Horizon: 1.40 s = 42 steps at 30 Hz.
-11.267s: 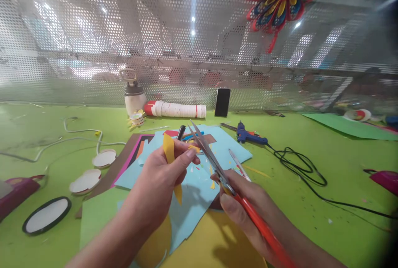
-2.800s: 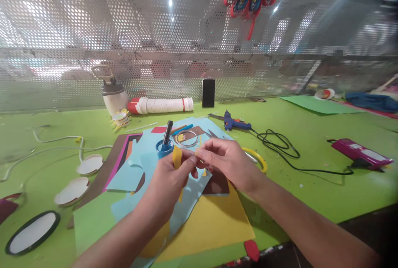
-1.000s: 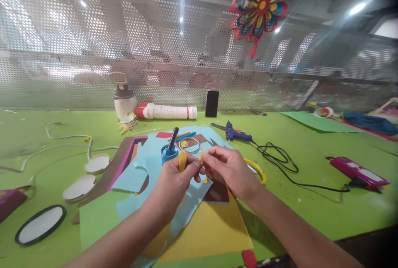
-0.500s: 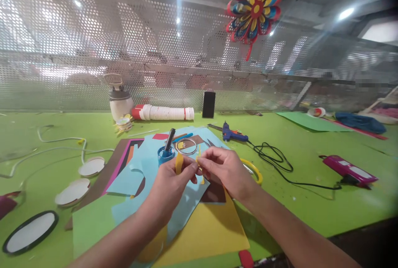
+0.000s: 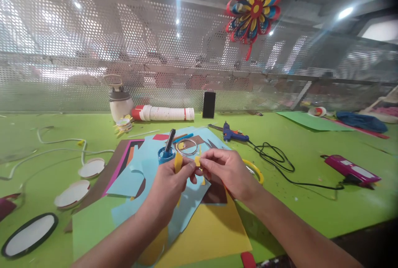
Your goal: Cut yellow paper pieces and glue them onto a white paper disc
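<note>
My left hand is closed on a yellow paper strip, which stands up between its fingers. Close beside it, my right hand pinches a small yellow paper piece at thumb and fingertip. The fingertips of both hands nearly meet, and I cannot tell whether the two yellow pieces are joined. Under the hands lie light blue paper sheets and a yellow sheet. Just beyond them stands a blue jar with a black marker in it, next to a silver ring.
A blue glue gun with a coiled black cable lies right of the papers, its cable running to a magenta power strip. White discs lie at left. Behind stand a sprayer bottle, a white tube and a phone.
The small yellow piece at my right fingertips now shows more broadly between the hands. My right hand has shifted slightly to the right; the left hand has barely moved.
</note>
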Motion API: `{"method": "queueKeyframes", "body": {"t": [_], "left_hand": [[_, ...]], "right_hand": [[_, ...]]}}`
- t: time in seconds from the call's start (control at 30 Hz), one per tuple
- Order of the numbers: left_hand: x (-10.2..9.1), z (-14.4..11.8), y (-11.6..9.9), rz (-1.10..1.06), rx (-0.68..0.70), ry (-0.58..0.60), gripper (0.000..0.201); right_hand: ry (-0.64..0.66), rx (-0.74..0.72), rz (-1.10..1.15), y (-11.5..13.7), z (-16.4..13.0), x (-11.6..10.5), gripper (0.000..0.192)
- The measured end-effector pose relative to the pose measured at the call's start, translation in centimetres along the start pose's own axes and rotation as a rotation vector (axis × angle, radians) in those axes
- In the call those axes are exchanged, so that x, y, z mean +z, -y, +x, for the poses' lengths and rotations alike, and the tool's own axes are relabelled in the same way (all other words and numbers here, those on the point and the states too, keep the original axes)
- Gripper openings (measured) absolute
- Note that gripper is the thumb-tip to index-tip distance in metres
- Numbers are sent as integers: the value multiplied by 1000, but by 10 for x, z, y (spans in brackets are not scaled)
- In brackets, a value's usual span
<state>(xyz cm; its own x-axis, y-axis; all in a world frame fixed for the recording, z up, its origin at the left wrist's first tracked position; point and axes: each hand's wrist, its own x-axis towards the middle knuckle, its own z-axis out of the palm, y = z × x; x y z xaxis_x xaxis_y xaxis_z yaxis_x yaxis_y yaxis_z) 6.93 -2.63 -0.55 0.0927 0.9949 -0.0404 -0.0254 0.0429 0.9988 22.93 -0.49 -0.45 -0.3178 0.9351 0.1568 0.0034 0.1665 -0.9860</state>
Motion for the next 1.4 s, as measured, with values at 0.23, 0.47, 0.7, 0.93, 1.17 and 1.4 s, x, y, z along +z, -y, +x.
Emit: {"method": "queueKeyframes", "body": {"t": [0.23, 0.47, 0.7, 0.93, 1.17, 1.4], "left_hand": [[2, 0, 0, -20, -18, 1, 27], [1, 2, 6, 29, 19, -9, 29], [4, 0, 2, 79, 68, -68, 26], [2, 1, 3, 74, 50, -70, 25], [2, 2, 6, 124, 89, -86, 28], [5, -2, 4, 165, 113, -124, 27]], "right_hand": [[-15, -8, -48, 3, 1, -3, 16], [1, -35, -30, 1, 0, -3, 17], [-12, -34, -25, -3, 0, -1, 20], [-27, -36, -55, 0, -1, -1, 19], [-41, -39, -26, 1, 0, 2, 23], [-64, 9, 11, 0, 1, 6, 28]]}}
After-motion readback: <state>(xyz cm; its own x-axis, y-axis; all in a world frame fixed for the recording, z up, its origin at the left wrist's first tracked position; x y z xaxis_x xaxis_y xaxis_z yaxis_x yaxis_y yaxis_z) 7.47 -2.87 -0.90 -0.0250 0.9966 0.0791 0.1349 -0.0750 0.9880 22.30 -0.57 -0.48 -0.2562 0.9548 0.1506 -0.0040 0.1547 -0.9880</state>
